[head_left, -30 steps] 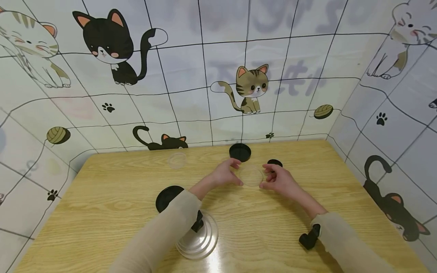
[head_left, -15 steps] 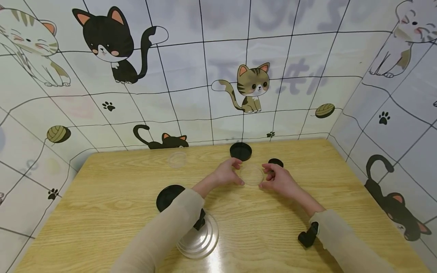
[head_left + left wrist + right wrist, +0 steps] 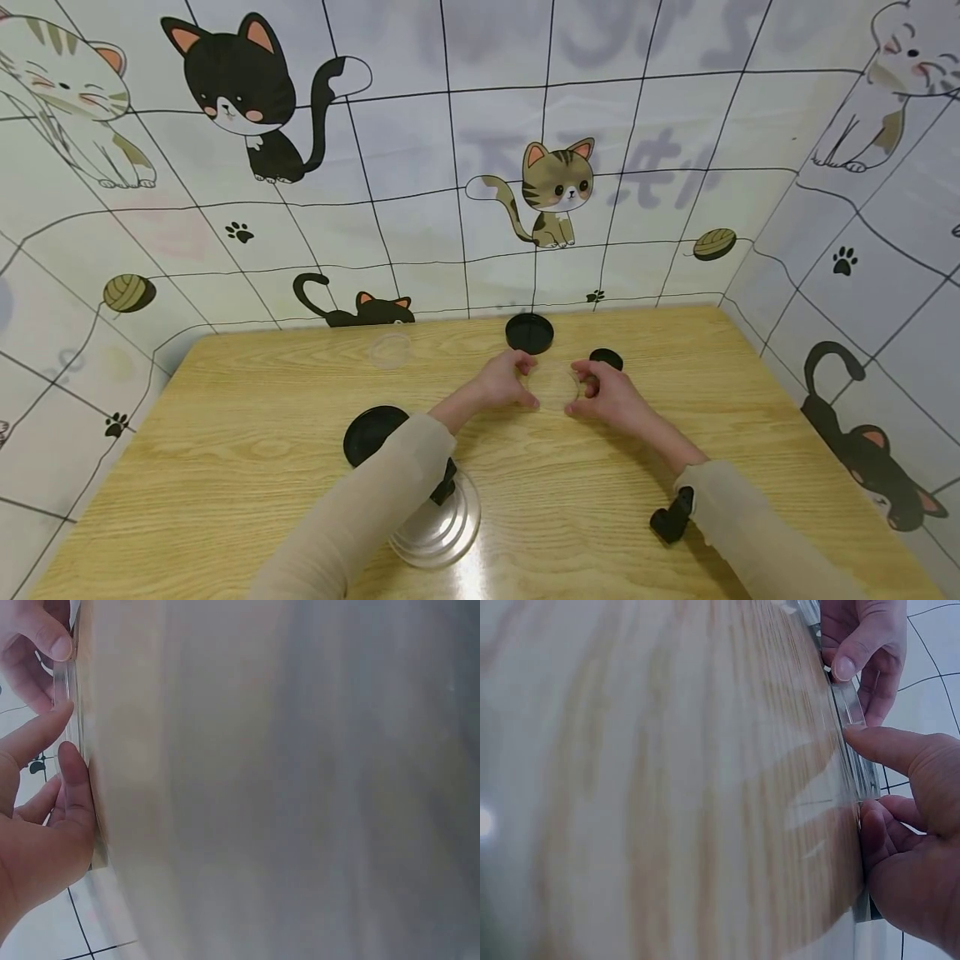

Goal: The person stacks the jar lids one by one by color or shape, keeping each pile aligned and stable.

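Note:
A clear round piece (image 3: 552, 387) lies near the back middle of the wooden table, between the two hands. At its left rim, the left hand (image 3: 504, 381) curves its thumb and fingers round the edge. The right hand (image 3: 611, 398) does the same at the right rim. Seen edge-on in the left wrist view, the clear piece (image 3: 63, 682) looks thin-walled, with the left hand (image 3: 49, 817) below and the right hand (image 3: 34, 649) above. In the right wrist view the right hand (image 3: 922, 825) touches the clear piece (image 3: 851, 709), the left hand (image 3: 870, 645) beyond it.
Behind the hands are a black round piece (image 3: 529, 333) and a smaller black one (image 3: 606, 358). A faint clear disc (image 3: 390, 351) lies back left. A large black disc (image 3: 375, 435) and clear nested rings (image 3: 437, 533) are partly under the left forearm. A cat-patterned wall (image 3: 420, 233) stands behind.
Both hands stay at the clear piece. The right hand and forearm have shifted slightly left, and the left hand slightly right.

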The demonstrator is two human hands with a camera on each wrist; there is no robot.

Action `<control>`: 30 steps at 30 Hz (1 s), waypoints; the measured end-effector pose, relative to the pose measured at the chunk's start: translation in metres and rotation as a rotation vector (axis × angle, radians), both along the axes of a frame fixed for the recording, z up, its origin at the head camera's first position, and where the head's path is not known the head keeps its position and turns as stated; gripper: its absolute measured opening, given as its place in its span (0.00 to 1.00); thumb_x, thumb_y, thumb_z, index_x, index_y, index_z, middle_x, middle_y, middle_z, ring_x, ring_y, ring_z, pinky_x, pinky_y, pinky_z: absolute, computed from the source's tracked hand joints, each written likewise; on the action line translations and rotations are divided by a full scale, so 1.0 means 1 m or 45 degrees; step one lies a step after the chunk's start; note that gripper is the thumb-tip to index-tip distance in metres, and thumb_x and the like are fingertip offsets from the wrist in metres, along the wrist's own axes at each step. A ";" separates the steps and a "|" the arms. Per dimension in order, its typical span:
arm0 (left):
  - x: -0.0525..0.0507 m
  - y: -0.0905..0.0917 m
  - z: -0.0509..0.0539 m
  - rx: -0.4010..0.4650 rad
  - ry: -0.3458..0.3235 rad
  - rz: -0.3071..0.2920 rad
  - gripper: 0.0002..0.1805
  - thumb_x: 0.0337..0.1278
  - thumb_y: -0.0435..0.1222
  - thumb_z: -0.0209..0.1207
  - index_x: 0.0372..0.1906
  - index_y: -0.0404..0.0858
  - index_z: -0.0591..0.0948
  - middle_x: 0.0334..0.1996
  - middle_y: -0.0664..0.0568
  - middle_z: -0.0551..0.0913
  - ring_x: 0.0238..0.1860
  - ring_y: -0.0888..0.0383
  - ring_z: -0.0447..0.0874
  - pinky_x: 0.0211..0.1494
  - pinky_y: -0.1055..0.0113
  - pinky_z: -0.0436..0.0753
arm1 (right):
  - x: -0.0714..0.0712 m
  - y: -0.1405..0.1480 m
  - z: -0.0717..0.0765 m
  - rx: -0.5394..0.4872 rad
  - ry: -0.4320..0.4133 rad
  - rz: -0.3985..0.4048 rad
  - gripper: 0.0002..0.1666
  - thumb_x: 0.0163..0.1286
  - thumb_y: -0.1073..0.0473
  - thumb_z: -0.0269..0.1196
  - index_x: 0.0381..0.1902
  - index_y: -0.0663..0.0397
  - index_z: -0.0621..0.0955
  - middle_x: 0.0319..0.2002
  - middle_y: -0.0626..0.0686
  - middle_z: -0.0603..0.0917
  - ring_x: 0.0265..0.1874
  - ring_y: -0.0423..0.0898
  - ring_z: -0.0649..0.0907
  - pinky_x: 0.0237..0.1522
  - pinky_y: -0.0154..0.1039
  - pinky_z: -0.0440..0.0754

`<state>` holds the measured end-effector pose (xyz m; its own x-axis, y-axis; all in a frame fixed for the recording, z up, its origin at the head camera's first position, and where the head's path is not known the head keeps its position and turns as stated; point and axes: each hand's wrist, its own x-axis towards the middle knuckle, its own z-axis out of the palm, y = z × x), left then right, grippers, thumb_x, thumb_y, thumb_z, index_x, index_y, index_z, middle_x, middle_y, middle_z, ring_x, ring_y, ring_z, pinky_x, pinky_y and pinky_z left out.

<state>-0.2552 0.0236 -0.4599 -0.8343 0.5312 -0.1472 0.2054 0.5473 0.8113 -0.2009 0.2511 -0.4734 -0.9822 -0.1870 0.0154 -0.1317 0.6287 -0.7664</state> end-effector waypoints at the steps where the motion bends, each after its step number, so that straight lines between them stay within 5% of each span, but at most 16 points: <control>1: 0.000 0.000 0.000 -0.003 0.001 0.001 0.37 0.47 0.30 0.78 0.65 0.34 0.77 0.51 0.48 0.77 0.46 0.55 0.71 0.51 0.66 0.73 | 0.000 0.000 0.001 0.004 -0.001 0.002 0.40 0.58 0.63 0.78 0.65 0.71 0.75 0.46 0.59 0.79 0.36 0.49 0.73 0.39 0.41 0.72; 10: -0.001 -0.008 0.004 0.024 0.007 -0.007 0.37 0.46 0.30 0.78 0.65 0.33 0.76 0.52 0.45 0.78 0.46 0.55 0.72 0.49 0.67 0.73 | -0.002 -0.005 0.005 0.013 -0.016 0.023 0.40 0.59 0.63 0.78 0.66 0.70 0.75 0.40 0.56 0.77 0.36 0.49 0.74 0.39 0.42 0.73; 19: 0.003 -0.024 0.019 0.118 -0.063 -0.007 0.38 0.47 0.29 0.77 0.66 0.32 0.76 0.55 0.40 0.75 0.32 0.58 0.72 0.33 0.69 0.77 | 0.003 -0.010 0.018 -0.059 0.042 0.074 0.41 0.59 0.60 0.79 0.66 0.68 0.75 0.50 0.62 0.80 0.42 0.54 0.79 0.38 0.43 0.79; 30: 0.033 -0.064 0.035 0.286 -0.085 0.043 0.38 0.49 0.28 0.76 0.68 0.33 0.75 0.58 0.35 0.73 0.36 0.55 0.77 0.36 0.65 0.78 | 0.020 -0.035 0.039 -0.105 0.138 0.171 0.38 0.57 0.61 0.80 0.63 0.66 0.77 0.52 0.64 0.78 0.42 0.54 0.80 0.42 0.41 0.80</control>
<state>-0.2223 -0.0409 -0.4246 -0.8443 0.5292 -0.0842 0.1317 0.3573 0.9246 -0.1804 0.2160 -0.4342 -0.9404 -0.3099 0.1402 -0.2945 0.5355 -0.7915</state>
